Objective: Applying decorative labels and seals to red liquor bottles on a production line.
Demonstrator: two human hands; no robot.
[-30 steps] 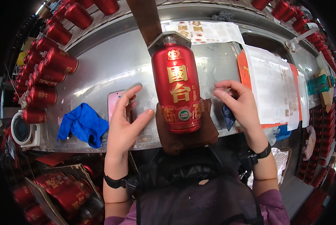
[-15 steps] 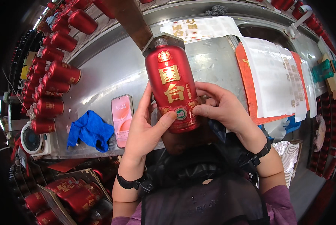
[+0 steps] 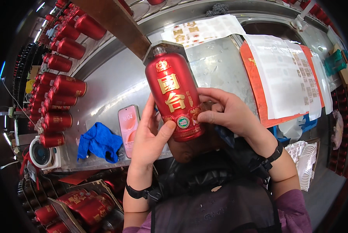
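A glossy red bottle [image 3: 173, 77] with gold lettering and a clear glass neck lies face up in front of me, its neck pointing away. My left hand [image 3: 150, 134] grips its lower left side, the thumb pressing beside a small round green-and-white mark. On the lower right side, my right hand [image 3: 229, 116] holds the same bottle with its thumb on the front and fingers curled around. Behind the bottle's neck is a dark angular metal piece [image 3: 147, 54], joined to a brown bar [image 3: 115, 23]. The bottle's underside is hidden.
Left of my hands lie a phone [image 3: 128, 126] and a blue cloth [image 3: 100, 143] on the metal table [image 3: 111, 85]. Many red bottles [image 3: 69, 86] stand at far left. At right, printed white sheets [image 3: 277, 77] cover an orange-red board [image 3: 251, 73]. A small round-faced device [image 3: 40, 151] sits at the table's left edge.
My view has shifted and tilted slightly, so the surroundings sit differently in the picture. Both hands keep nearly the same hold on the bottle.
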